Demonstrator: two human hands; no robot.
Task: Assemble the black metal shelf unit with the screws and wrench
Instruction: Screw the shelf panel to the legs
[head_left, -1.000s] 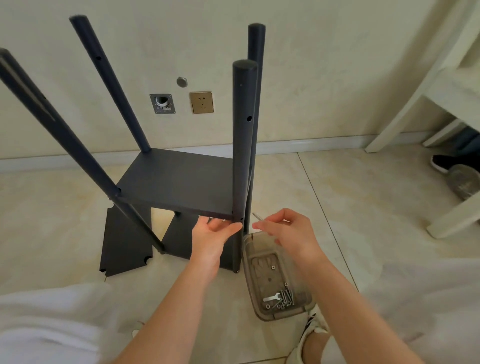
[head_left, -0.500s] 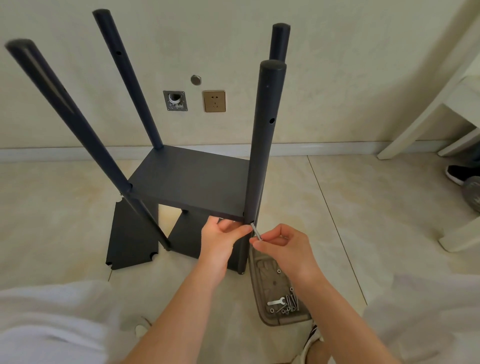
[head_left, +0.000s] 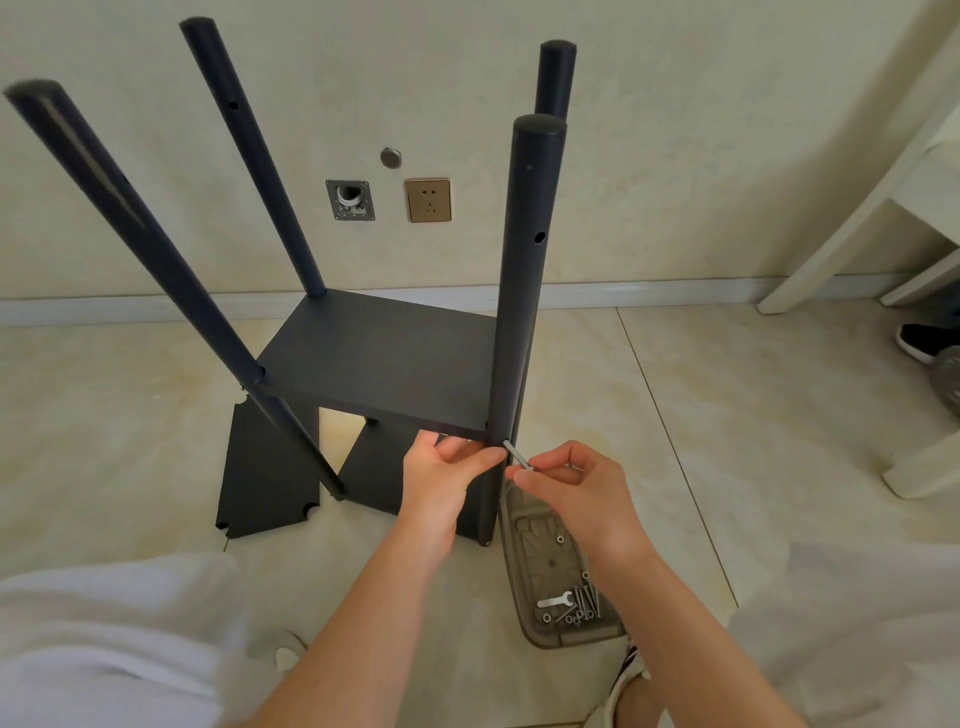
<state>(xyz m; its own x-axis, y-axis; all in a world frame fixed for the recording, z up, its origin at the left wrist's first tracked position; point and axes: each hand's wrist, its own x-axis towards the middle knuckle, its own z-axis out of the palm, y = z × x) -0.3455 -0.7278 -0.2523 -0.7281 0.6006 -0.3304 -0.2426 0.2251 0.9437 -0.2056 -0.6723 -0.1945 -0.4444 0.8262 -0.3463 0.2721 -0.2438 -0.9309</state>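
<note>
1. White clothing fills the lower left corner of the frame, and both forearms reach up from the bottom edge.
2. At lower centre right, a translucent tray lies on the tiled floor. It holds a small flat wrench with spare screws just beside it.
3. Above the tray, the right hand pinches a silver screw between thumb and fingertips. The screw's far end touches the front right post at shelf level.
4. Just left of it, the left hand grips the front edge of the shelf panel, fingers curled under it and thumb lying against the post.
5. The black shelf unit stands at centre frame, the panel sitting low between four upright posts. The front left post leans toward the upper left corner.
6. Loose black panels lean under and behind the shelf at centre left.
7. The two rear posts rise toward the top edge.
8. On the wall behind are a gold socket and a metal plate beside it.
9. White furniture stands at the right edge, with a dark shoe near it.
</note>
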